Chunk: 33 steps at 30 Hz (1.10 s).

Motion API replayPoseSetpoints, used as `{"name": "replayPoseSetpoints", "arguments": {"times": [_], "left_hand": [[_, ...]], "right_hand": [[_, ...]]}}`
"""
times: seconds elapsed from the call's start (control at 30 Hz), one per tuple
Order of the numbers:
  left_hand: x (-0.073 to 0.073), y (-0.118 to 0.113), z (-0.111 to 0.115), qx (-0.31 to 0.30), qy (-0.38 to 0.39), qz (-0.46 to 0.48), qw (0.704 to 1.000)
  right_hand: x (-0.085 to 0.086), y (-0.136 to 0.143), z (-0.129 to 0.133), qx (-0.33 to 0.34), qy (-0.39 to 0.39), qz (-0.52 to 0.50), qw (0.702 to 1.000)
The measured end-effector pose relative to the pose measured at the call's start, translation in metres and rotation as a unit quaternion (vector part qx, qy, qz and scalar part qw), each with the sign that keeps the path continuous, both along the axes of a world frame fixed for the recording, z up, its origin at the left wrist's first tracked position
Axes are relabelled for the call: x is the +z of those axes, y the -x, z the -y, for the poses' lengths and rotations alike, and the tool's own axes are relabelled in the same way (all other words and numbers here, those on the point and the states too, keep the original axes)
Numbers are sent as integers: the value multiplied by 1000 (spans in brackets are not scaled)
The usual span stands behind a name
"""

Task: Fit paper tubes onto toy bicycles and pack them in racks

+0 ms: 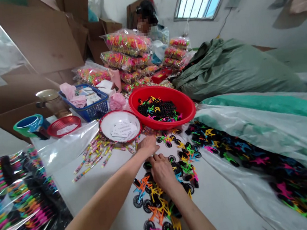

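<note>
Loose plastic toy bicycles (156, 212) with black wheels and bright frames run up the white table in front of me. My left hand (148, 146) is just below the white enamel plate (120, 126) with a red rim. Its fingers are bent; what they hold is hidden. Close beside it, my right hand (162, 168) reaches down among the bicycles with curled fingers, its fingertips near a black wheel (147, 165). Whatever is in its grip cannot be made out. Patterned, coloured thin sticks (99, 152) lie scattered left of my left hand. Paper slips lie in the plate.
A red basin (190, 107) holds more toy bicycles. Behind stand a blue basket (94, 108), a red dish (64, 126) and stacked filled bags (126, 44). Plastic sheeting (238, 157) with a bicycle pile is at right; packed bags (20, 211) at left. Another person (146, 16) is behind the stacks.
</note>
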State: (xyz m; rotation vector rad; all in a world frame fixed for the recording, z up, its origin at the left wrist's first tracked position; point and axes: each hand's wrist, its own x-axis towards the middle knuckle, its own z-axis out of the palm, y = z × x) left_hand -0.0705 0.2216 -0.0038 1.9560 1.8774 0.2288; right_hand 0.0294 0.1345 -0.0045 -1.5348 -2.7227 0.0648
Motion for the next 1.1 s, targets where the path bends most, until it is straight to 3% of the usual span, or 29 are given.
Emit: {"name": "replayPoseSetpoints", "arguments": {"times": [0.23,0.37,0.43,0.53,0.6,0.7,0.77,0.83,0.9,1.0,1.1], "left_hand": [[6,3,31,3,14,-3,1000],[20,6,48,1,-35,-1,999],[28,25,67,4,-73,-3,997],[34,79,99,24,-109,-15,994],[33,124,116,36,-112,-28,993],[26,177,131,10,-98,-43,994],[20,194,133,-35,-79,-46,995],[13,197,132,-82,-63,-45,994],[9,191,129,-113,-59,-41,991],[11,174,124,-139,-75,-31,987],[20,140,125,-116,-144,61,981]], "right_hand": [[-6,4,15,24,0,-19,1000],[-7,0,28,54,1,-57,997],[-4,-3,32,68,-1,-116,991],[5,-9,35,47,4,-290,956],[14,-18,38,-25,23,-439,898],[21,-49,48,-181,61,-640,744],[14,-80,60,-270,76,-724,630],[0,-112,77,-341,88,-762,544],[-18,-136,97,-395,85,-773,489],[-34,-152,121,-442,39,-777,447],[-26,-148,127,-450,24,-786,424]]}}
